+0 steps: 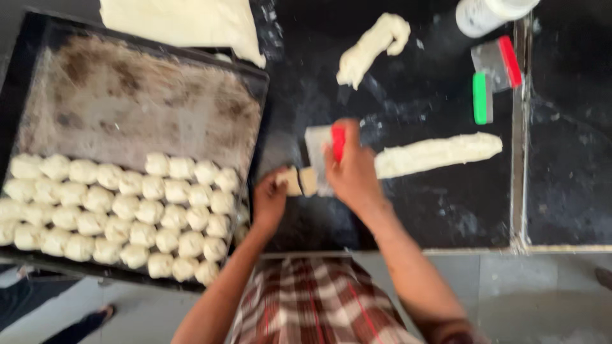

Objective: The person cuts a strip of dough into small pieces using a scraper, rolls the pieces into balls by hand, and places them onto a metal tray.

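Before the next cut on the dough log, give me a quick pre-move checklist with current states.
1. Right hand has the red-handled scraper in its grip: ok.
2. Left hand is at the cut dough pieces, beside the blade: ok.
3. Dough log lies on the dark counter, uncut length left: ok.
4. Baking tray has bare space above the rows of dough balls: ok.
5. Left fingers out of the blade's way: cannot tell, motion blur.
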